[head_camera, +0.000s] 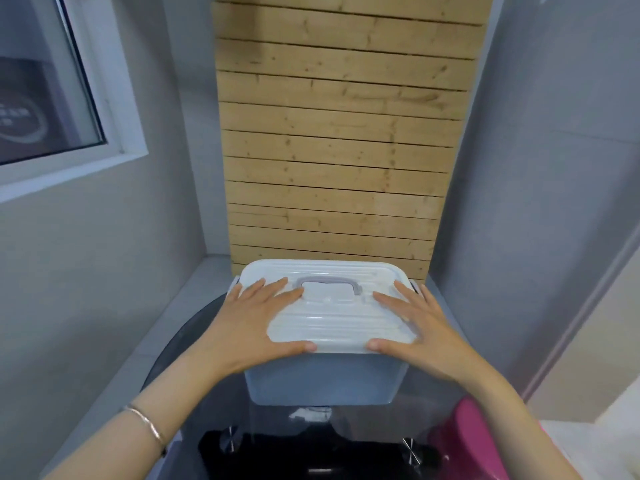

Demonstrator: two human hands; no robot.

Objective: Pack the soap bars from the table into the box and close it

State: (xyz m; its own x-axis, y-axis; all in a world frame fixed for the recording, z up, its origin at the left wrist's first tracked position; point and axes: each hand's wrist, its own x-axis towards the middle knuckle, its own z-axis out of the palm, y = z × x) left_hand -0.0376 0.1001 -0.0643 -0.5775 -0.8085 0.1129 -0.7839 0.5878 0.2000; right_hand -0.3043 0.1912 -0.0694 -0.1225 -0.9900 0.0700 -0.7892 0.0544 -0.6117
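Box lid (332,320) under both hands (249,323) (426,334)

box (322,379) fills table (183,334) ctr | slat panel (336,150) just behind | room L+R

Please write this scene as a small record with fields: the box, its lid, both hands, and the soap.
box: blue-grey, lid on top
lid: white, grey handle folded flat
left hand: fingers straight, pressing lid, thumb on front edge
right hand: likewise, on lid's right side
soap bars: none visible
behind: wooden slat panel
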